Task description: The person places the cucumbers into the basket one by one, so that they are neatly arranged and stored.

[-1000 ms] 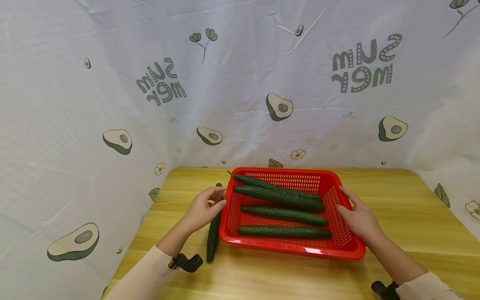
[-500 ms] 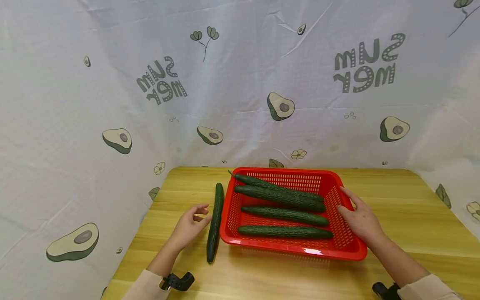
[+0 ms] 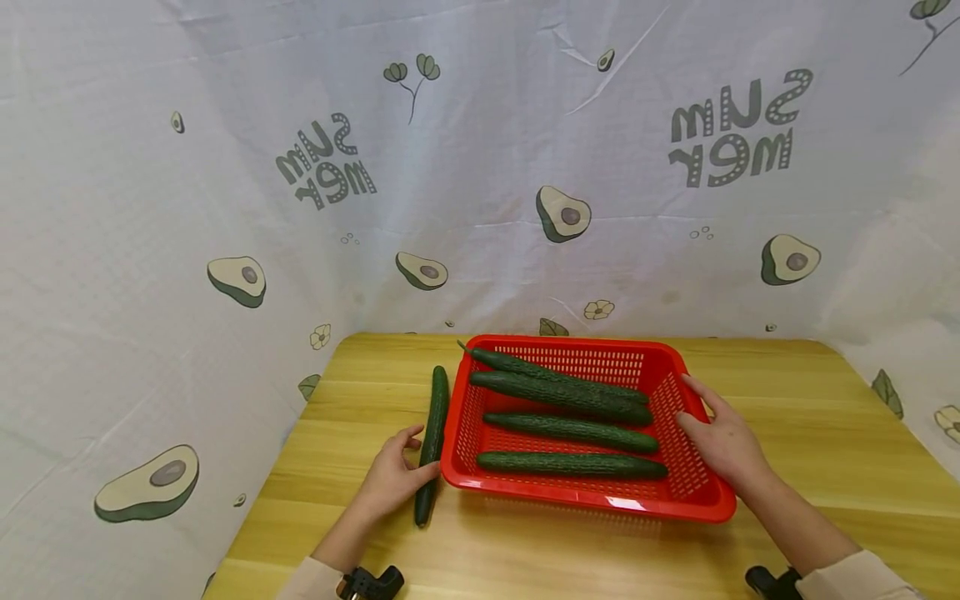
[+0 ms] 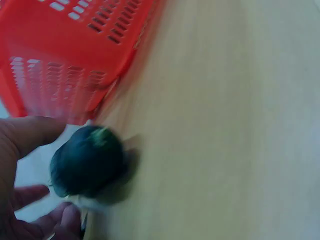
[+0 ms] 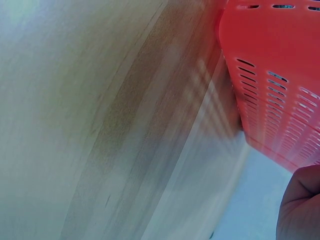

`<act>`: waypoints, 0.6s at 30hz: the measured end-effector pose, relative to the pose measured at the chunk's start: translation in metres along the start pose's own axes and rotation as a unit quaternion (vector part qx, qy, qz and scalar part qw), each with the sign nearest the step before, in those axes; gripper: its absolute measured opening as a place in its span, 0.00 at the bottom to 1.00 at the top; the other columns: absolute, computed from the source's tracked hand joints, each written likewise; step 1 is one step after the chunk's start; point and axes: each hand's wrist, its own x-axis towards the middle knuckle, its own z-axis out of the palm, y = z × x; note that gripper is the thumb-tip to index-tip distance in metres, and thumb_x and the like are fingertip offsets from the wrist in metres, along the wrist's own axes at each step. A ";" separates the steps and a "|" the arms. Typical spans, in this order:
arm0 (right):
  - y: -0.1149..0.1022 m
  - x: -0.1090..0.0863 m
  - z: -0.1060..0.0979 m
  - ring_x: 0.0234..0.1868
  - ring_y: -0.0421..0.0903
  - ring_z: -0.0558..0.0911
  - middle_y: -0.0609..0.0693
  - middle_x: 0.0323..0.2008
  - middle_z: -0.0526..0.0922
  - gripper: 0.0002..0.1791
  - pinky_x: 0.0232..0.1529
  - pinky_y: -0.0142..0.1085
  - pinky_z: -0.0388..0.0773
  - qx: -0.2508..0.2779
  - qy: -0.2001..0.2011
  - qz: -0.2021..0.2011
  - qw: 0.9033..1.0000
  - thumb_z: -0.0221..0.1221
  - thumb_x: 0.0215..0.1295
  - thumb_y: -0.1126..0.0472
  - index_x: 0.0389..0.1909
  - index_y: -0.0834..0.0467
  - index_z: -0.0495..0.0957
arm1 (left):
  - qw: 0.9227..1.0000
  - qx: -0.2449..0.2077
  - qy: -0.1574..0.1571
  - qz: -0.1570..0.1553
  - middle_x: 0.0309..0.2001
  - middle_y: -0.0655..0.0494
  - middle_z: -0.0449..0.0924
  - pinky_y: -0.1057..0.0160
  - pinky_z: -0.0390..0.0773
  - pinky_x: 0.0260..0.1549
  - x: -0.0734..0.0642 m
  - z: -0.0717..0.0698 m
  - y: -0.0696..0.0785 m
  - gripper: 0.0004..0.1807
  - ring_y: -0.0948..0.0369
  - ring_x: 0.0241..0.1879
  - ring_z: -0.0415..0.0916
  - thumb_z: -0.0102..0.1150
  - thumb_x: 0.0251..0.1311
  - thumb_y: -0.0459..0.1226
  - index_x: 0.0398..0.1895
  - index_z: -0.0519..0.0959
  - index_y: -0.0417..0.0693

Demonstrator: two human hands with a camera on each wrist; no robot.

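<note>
My left hand (image 3: 395, 477) is at a lone cucumber (image 3: 432, 442) that lies lengthwise on the table, just left of the red plastic basket (image 3: 585, 500). Thumb and fingers are spread to either side of it. From the left wrist, the cucumber's rounded end (image 4: 90, 160) shows between the thumb (image 4: 37, 132) and the loosely bent fingers (image 4: 65, 217). My right hand (image 3: 723, 437) grips the basket's right rim, thumb on the inner side. Inside the basket lie several dark green cucumbers (image 3: 570, 463), roughly crosswise; the thin stem of one pokes over the back left corner.
The wooden table (image 3: 570, 567) carries the basket near its middle. A white cloth (image 3: 480, 167) printed with avocados hangs behind the table and along its sides. The basket's slotted wall (image 5: 275, 95) fills the upper right of the right wrist view.
My left hand has let go of the basket's left rim, drawn back left, then come in around the lone cucumber. The right hand and basket have stayed put.
</note>
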 end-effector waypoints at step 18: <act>-0.001 -0.002 0.000 0.32 0.47 0.88 0.78 0.55 0.77 0.38 0.30 0.44 0.88 0.003 -0.001 -0.001 1.000 0.46 0.82 0.54 0.86 0.53 0.43 | 0.997 0.050 0.051 -0.039 0.50 0.35 0.79 0.51 0.83 0.40 0.005 0.000 0.014 0.44 0.49 0.44 0.79 0.68 0.52 0.33 0.74 0.66 0.32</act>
